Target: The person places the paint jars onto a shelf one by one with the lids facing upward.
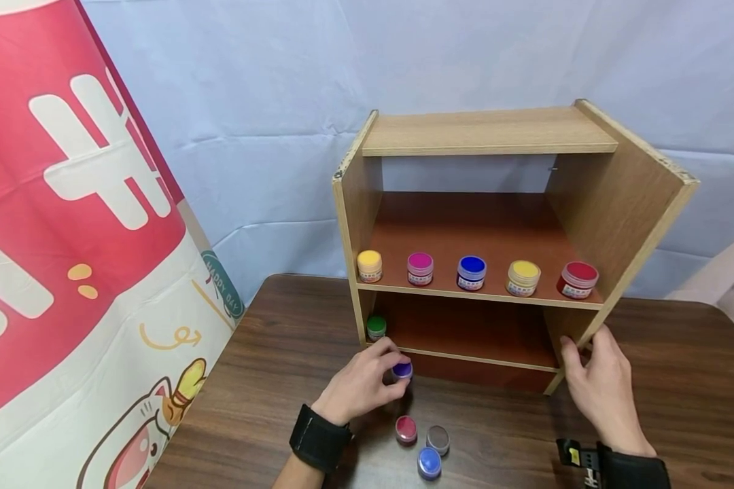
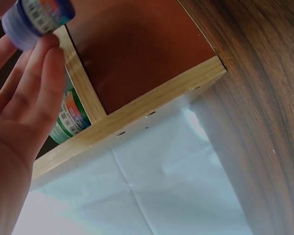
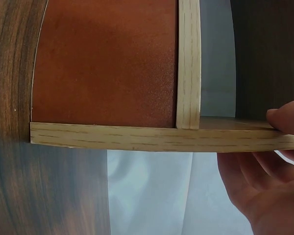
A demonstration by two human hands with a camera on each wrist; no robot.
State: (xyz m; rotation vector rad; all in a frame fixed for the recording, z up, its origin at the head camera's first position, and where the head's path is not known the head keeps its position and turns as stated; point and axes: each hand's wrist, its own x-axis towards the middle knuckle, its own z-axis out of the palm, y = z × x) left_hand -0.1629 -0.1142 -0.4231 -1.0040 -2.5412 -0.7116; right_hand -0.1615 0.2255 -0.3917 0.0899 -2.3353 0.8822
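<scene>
Purple-lidded jar (image 1: 402, 370): I am pinching it between the thumb and fingers of my left hand (image 1: 367, 384), just in front of the lower left part of the wooden shelf unit (image 1: 624, 183). Clock bearings are being read from this jar, head view.

At 3 o'clock, well apart from the left, my right hand (image 1: 605, 394) is gripping the unit's right side panel low at the front edge, thumb lying inside, fingers lying outside.

At 11 o'clock, a green-lidded jar (image 1: 376, 327) is standing on the lower shelf, by the left panel. Upper shelf, front edge, a spaced row is standing: yellow-lidded jar (image 1: 370, 266) between 11 and 12, magenta-lidded (image 1: 420, 269) at 12, blue-lidded (image 1: 471, 273) at 1, then a second yellow-lidded (image 1: 522, 278) and a red-lidded (image 1: 578, 280) towards 2.

On the brown table (image 1: 269, 360), three jars are sitting close together: reddish-topped (image 1: 406, 430) at 6, grey-topped (image 1: 438, 440) at 5, bright-blue-topped (image 1: 429, 463) between 5 and 6.

A printed red-and-white sheet (image 1: 37, 170) is hanging at 10; pale cloth (image 1: 251, 88) is covering the background behind the unit.
</scene>
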